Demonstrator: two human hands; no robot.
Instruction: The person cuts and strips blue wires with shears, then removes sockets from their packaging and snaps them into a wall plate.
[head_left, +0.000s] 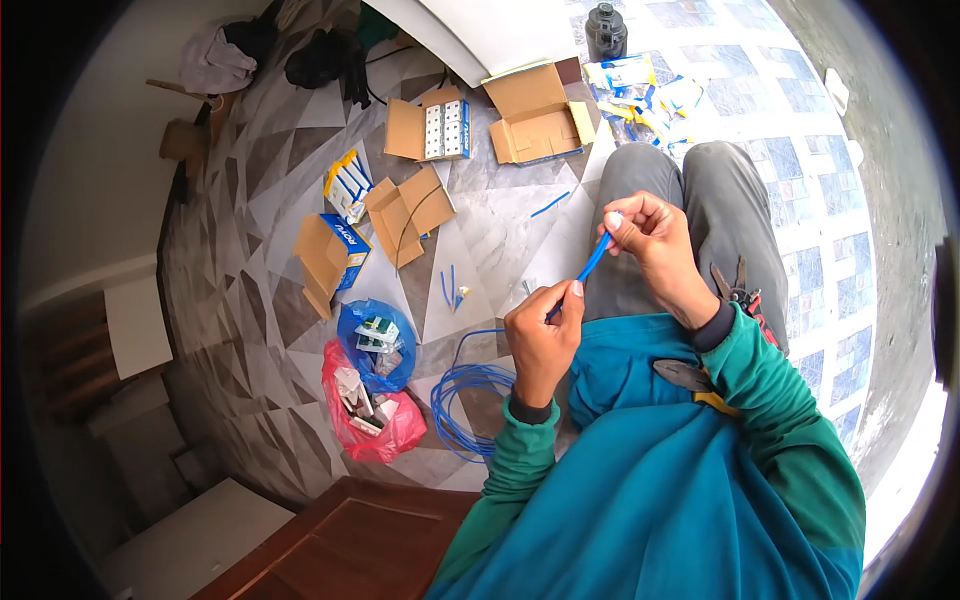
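Pinching the top end of the cable (592, 262) with the right hand (650, 245), fingers (622, 222) pressed together on it. Gripping the same cable lower down with the left hand (540, 345), fingers (565, 300) curled shut around it. Held in the air over the lap, straight between both hands. Short stretch hidden inside the left fist, then trailing down to a coil (465, 400) on the floor (500, 220).

On the right thigh: pliers (738, 288), just beside the right wrist. At the waist: second tool (690, 377), yellow handle.

Left of the coil: blue bag (372, 340) and red bag (370, 420), touching, both holding small parts. Farther out: cut bits (450, 287), open boxes (535, 115) scattered about, packets (640, 90) past the knee, black jar (605, 30) beyond them.
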